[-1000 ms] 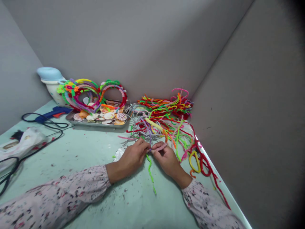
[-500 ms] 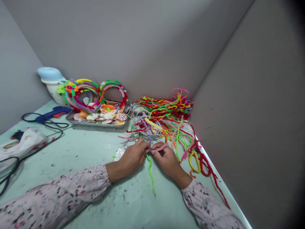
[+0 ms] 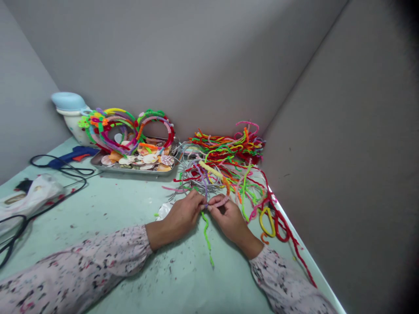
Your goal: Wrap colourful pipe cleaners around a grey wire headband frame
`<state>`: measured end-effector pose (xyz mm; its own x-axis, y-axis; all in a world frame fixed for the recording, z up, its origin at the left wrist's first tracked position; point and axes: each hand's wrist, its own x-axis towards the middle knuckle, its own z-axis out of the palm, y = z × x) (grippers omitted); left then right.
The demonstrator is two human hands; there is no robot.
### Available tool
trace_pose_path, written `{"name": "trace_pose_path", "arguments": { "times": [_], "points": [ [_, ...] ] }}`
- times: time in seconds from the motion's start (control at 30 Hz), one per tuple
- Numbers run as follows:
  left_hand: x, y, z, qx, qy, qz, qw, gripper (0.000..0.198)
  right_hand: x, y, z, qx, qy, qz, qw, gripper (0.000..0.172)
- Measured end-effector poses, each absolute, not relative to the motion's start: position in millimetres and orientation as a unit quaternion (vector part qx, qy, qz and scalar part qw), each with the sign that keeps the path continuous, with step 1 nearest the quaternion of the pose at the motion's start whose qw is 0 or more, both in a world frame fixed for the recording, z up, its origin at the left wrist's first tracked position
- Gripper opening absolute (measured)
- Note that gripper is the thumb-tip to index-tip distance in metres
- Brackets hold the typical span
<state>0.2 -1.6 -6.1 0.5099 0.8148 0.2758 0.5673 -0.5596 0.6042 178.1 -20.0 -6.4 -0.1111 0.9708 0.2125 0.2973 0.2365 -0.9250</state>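
My left hand [image 3: 182, 215] and my right hand [image 3: 229, 218] meet fingertip to fingertip over the pale green table [image 3: 131, 226]. Both are closed in a pinch on a band wrapped in pipe cleaners [image 3: 214, 172], purple and pink near the fingers, then yellow and orange farther up. A green pipe cleaner [image 3: 207, 235] hangs from the pinch point down across the table between my wrists. Just behind the hands lies a tangle of grey bare bands and loose pipe cleaners [image 3: 225, 161].
A metal tray [image 3: 131, 168] of seashells stands at the back left, with finished coloured hoops [image 3: 127, 128] leaning over it. A blue glue gun [image 3: 70, 155] and black cords [image 3: 49, 192] lie left. A white pot with blue lid [image 3: 70, 109] sits in the corner. Grey walls enclose the table.
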Motion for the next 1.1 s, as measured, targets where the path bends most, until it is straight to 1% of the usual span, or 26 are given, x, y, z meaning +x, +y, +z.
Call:
{"name": "trace_pose_path", "arguments": {
  "times": [0.2, 0.27, 0.43, 0.53, 0.67, 0.73, 0.87, 1.1],
  "points": [
    [0.9, -3.7, -2.4, 0.832, 0.404, 0.302, 0.231, 0.016, 179.7, -17.8, -7.5, -0.505, -0.618, 0.398, 0.453, 0.014],
    [1.3, -6.1, 1.7, 0.832, 0.394, 0.321, 0.224, 0.017, 180.2, -16.7, -6.6, -0.502, -0.601, 0.409, 0.469, 0.015],
    [1.0, -12.8, 10.4, 0.829, 0.329, 0.4, 0.212, 0.028, 183.7, -12.4, -2.2, -0.504, -0.532, 0.445, 0.515, 0.02],
    [0.5, -13.5, 11.2, 0.823, 0.325, 0.415, 0.212, 0.024, 188.0, -9.9, -4.1, -0.5, -0.495, 0.466, 0.536, 0.021],
    [0.4, -10.4, 11.3, 0.789, 0.401, 0.405, 0.228, 0.016, 191.7, -8.9, -11.1, -0.458, -0.471, 0.495, 0.568, 0.02],
    [0.6, -9.2, 12.3, 0.778, 0.421, 0.401, 0.238, 0.019, 191.5, -10.0, -11.2, -0.441, -0.479, 0.512, 0.56, 0.018],
    [1.0, -8.8, 12.9, 0.79, 0.403, 0.389, 0.25, 0.025, 189.6, -14.3, -2.8, -0.438, -0.514, 0.517, 0.527, 0.015],
    [0.6, -6.9, 9.3, 0.805, 0.357, 0.402, 0.251, 0.023, 188.5, -18.1, 5.1, -0.457, -0.561, 0.479, 0.498, 0.013]
  ]
}}
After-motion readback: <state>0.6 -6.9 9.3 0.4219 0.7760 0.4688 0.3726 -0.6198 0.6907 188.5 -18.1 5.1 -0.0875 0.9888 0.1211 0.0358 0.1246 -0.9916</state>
